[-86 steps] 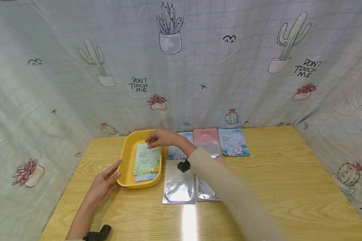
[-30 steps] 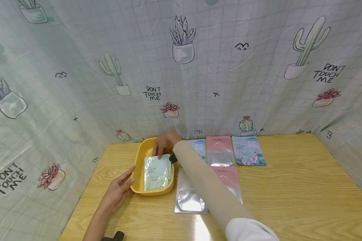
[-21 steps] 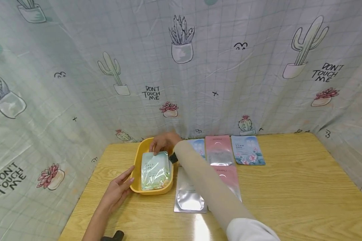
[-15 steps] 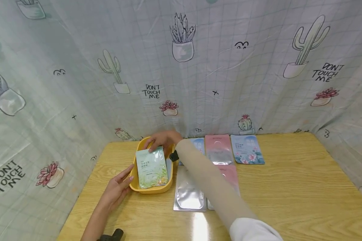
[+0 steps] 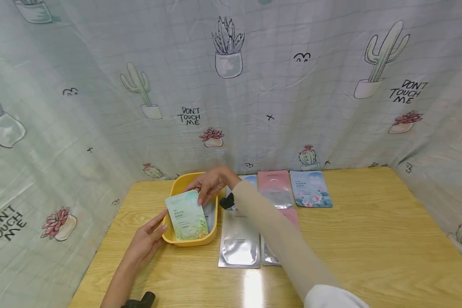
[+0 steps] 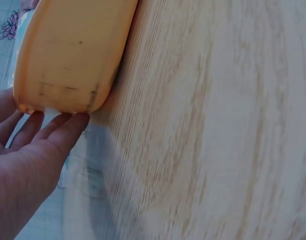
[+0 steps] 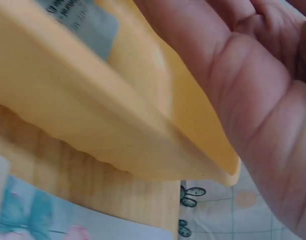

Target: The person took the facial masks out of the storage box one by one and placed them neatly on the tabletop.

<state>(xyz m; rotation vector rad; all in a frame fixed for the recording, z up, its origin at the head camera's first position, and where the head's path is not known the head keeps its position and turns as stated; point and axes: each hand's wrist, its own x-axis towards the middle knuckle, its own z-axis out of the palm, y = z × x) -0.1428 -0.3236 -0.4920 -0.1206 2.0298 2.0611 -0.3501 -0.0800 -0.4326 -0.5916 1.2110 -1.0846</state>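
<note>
In the head view a pale green face mask packet is tilted over the yellow plastic basin. My right hand pinches it at its top right corner, thumb on the printed face. Bluish packaging shows in the basin behind it. My left hand touches the outside of the basin's left end. In the left wrist view its fingertips press against the basin wall, fingers fairly straight. In the right wrist view part of the right hand is above the basin, its fingertips out of frame.
Right of the basin lie two silver-and-pink mask packets, including a pink one, a mostly silver packet, and blue floral packets, one at the far right. A patterned curtain hangs behind the wooden table.
The right hand reached into the basin, took hold of the green packet by its top edge and lifted it, tilting it leftward. The left hand has stayed at the basin.
</note>
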